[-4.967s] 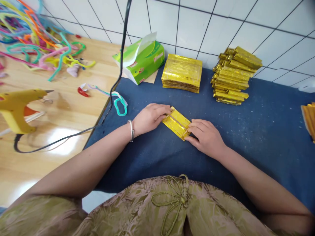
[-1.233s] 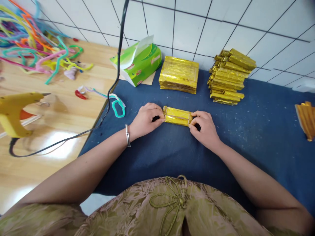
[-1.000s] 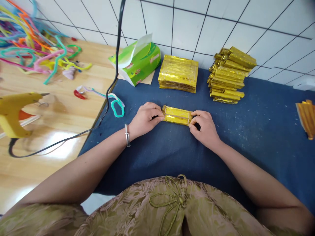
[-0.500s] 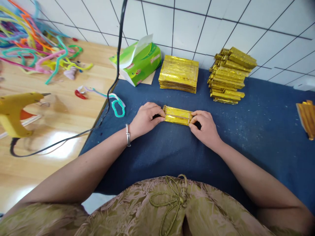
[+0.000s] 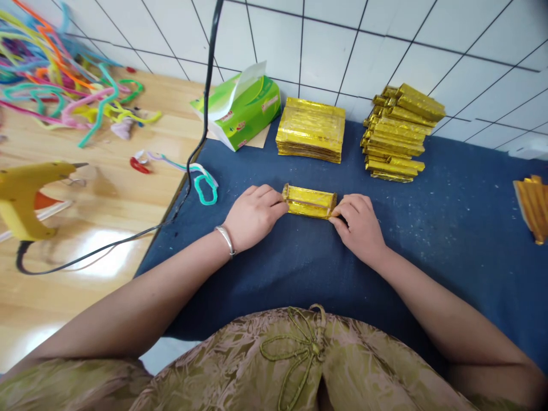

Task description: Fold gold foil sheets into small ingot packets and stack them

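Note:
A small folded sheet of gold foil paper (image 5: 310, 202) lies on the blue cloth in front of me, with creases along its length and edges turned up. My left hand (image 5: 256, 218), with a silver bracelet at the wrist, has its fingers closed on the paper's left end. At the opposite end my right hand (image 5: 359, 228) pinches the lower right corner between thumb and fingertips. Beyond the hands sit a flat stack of gold foil sheets (image 5: 310, 130) and, to its right, a pile of folded gold strips (image 5: 396, 134).
A green tissue pack (image 5: 246, 111) stands by the tiled wall. On the wooden surface at left lie a yellow glue gun (image 5: 32, 197) and tangled colourful pipe cleaners (image 5: 64, 85). A black cord (image 5: 209, 80) crosses the cloth's left edge. More folded gold pieces (image 5: 533, 206) lie far right.
My left hand has turned over the paper's left end, its back now facing up. My right fingers have slid down to the lower right corner, and the paper's right edge now stands up.

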### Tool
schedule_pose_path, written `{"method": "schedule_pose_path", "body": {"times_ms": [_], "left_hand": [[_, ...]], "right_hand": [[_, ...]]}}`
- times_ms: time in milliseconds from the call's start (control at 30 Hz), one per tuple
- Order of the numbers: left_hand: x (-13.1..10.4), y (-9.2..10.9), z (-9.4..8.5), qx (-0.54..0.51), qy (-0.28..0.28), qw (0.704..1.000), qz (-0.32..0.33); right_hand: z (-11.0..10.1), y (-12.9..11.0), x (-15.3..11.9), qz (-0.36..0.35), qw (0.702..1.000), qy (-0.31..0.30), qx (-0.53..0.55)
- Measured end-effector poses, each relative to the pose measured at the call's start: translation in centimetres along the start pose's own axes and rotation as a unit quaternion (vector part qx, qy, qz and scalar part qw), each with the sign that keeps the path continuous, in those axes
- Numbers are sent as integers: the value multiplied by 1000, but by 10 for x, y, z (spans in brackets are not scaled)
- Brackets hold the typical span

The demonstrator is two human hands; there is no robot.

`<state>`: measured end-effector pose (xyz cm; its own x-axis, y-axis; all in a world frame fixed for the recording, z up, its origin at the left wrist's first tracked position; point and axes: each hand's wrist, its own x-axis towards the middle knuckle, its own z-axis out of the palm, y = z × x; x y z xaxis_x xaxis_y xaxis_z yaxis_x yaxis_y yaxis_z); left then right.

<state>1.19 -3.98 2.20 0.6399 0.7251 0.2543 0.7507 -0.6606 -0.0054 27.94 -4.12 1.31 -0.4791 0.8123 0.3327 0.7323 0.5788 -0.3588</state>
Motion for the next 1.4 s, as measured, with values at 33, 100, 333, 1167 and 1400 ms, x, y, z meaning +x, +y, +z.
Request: {"method": "schedule_pose_path", "body": {"times_ms": [33,100,333,1167,1400], "left_hand": [[0,0,0,3,-4,1000,4],[0,0,0,8,-5,1000,8],[-1,-1,2,-17,-16,999,34],[7,-14,15,-93,4,995,39],[7,-16,16,-118,-18,992,34]], "right_hand": [[0,-1,0,-2,1000,0,-9],[0,-1,0,-5,1000,-3,-23],[2,3,-4,-39,998,-19,-55],[-3,14,-3,-109,992,-36,-54],[-1,12,-3,-134,984,-41,-105]]}}
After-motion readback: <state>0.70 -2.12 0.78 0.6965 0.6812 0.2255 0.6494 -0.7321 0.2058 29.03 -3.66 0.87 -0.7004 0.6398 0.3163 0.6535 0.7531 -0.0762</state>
